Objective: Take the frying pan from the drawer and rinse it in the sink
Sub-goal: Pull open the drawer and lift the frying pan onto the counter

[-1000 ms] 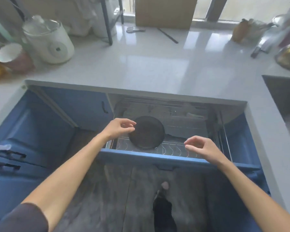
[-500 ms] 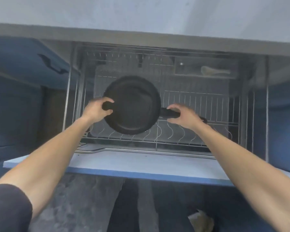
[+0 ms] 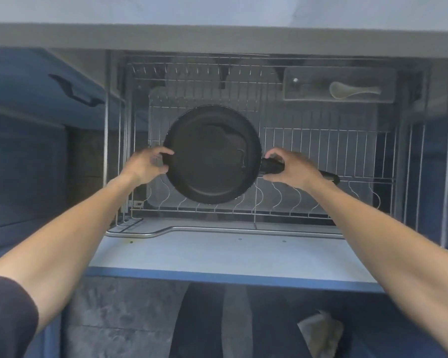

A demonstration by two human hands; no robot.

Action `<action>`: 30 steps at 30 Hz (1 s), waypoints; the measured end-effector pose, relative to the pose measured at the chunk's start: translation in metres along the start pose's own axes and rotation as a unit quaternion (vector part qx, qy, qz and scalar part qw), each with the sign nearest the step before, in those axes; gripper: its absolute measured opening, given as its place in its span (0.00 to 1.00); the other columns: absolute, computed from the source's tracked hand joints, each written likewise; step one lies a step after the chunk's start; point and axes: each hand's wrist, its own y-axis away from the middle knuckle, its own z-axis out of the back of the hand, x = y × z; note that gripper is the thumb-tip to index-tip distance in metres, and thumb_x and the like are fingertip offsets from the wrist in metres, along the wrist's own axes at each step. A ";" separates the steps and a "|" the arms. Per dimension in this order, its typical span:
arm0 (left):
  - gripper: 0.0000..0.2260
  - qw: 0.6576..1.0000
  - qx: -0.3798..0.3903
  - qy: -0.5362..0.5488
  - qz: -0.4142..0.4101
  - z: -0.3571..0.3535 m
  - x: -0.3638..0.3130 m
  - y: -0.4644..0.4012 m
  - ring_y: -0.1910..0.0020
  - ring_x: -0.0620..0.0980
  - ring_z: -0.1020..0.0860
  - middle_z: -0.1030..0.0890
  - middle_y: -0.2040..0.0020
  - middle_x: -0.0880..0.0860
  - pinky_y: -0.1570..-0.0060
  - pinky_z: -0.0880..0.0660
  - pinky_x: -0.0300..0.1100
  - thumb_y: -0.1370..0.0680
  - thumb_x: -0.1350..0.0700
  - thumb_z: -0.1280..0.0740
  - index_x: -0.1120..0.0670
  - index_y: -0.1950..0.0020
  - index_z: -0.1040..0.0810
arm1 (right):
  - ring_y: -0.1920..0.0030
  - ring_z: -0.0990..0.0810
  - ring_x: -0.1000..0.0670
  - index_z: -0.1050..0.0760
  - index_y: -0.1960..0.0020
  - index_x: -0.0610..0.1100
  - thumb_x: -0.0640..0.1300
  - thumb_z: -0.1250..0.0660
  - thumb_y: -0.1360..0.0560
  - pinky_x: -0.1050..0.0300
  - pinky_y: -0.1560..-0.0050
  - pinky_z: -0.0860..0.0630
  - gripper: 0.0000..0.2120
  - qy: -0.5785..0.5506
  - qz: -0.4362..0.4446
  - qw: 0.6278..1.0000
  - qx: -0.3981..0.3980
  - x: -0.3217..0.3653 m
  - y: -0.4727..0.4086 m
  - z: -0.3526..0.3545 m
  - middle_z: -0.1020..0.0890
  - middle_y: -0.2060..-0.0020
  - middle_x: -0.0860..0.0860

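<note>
A black frying pan (image 3: 212, 156) lies over the wire rack (image 3: 321, 146) of the pulled-out blue drawer (image 3: 230, 257). My left hand (image 3: 146, 165) pinches the pan's left rim. My right hand (image 3: 292, 167) is wrapped around the black handle, whose end sticks out to the right of my wrist. The sink is out of view.
A grey tray with a pale spoon (image 3: 352, 90) sits at the drawer's back right. The countertop edge (image 3: 217, 40) overhangs the drawer. A blue cabinet door with a black handle (image 3: 73, 91) is at the left. Dark floor lies below.
A second ago my hands hovered at the drawer's front and the view took in the counter. Now I look closely into the drawer and both hands grip the pan.
</note>
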 end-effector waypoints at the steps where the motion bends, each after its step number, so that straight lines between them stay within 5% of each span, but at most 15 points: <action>1: 0.19 1.000 -0.007 -0.021 -0.006 0.000 0.000 0.001 0.39 0.54 0.24 0.23 0.36 0.52 0.42 0.28 0.46 0.26 0.55 0.32 0.44 0.37 0.27 | 0.55 0.21 0.49 0.29 0.47 0.57 0.54 0.26 0.35 0.54 0.55 0.24 0.19 0.011 0.001 1.000 -0.001 0.001 0.001 0.000 0.19 0.52 0.56; 9: 0.13 0.992 0.047 -0.095 -0.074 0.070 -0.030 0.062 0.59 0.46 0.25 0.20 0.48 0.47 0.54 0.29 0.42 0.27 0.48 0.34 0.41 0.43 0.24 | 0.53 0.20 0.50 0.27 0.51 0.60 0.58 0.27 0.37 0.53 0.53 0.23 0.16 0.027 -0.002 0.999 0.039 0.030 0.064 0.051 0.18 0.55 0.58; 14: 0.15 0.989 0.070 -0.096 -0.091 0.142 -0.057 0.147 0.59 0.34 0.27 0.25 0.58 0.31 0.61 0.33 0.37 0.37 0.39 0.38 0.30 0.50 0.27 | 0.47 0.20 0.59 0.28 0.50 0.63 0.60 0.26 0.39 0.52 0.44 0.24 0.19 0.006 -0.007 0.999 0.048 0.074 0.149 0.101 0.17 0.52 0.59; 17: 0.18 0.991 0.050 -0.078 -0.101 0.176 -0.064 0.194 0.58 0.29 0.30 0.27 0.59 0.32 0.56 0.32 0.41 0.42 0.34 0.42 0.28 0.53 0.28 | 0.47 0.21 0.61 0.29 0.50 0.65 0.63 0.28 0.42 0.54 0.43 0.25 0.22 0.018 -0.008 0.999 0.029 0.108 0.201 0.126 0.18 0.53 0.62; 21: 0.18 0.993 -0.010 -0.006 -0.119 0.225 -0.078 0.230 0.54 0.29 0.26 0.22 0.58 0.34 0.52 0.29 0.42 0.40 0.39 0.36 0.28 0.50 0.26 | 0.49 0.20 0.61 0.29 0.50 0.67 0.64 0.29 0.42 0.53 0.46 0.24 0.22 0.040 0.011 0.998 -0.042 0.154 0.239 0.172 0.18 0.56 0.64; 26: 0.17 0.975 -0.101 0.091 -0.174 0.288 -0.112 0.202 0.53 0.38 0.22 0.18 0.55 0.42 0.53 0.30 0.30 0.40 0.41 0.34 0.35 0.52 0.21 | 0.55 0.19 0.58 0.26 0.53 0.66 0.59 0.26 0.40 0.53 0.51 0.24 0.17 0.056 0.054 0.987 -0.142 0.203 0.207 0.255 0.18 0.57 0.61; 30: 0.13 0.964 -0.150 0.121 -0.182 0.315 -0.144 0.134 0.51 0.49 0.20 0.18 0.54 0.51 0.46 0.25 0.43 0.33 0.55 0.29 0.40 0.51 0.20 | 0.55 0.19 0.51 0.28 0.56 0.67 0.54 0.25 0.37 0.52 0.52 0.23 0.15 0.074 0.053 0.978 -0.186 0.215 0.134 0.304 0.18 0.55 0.57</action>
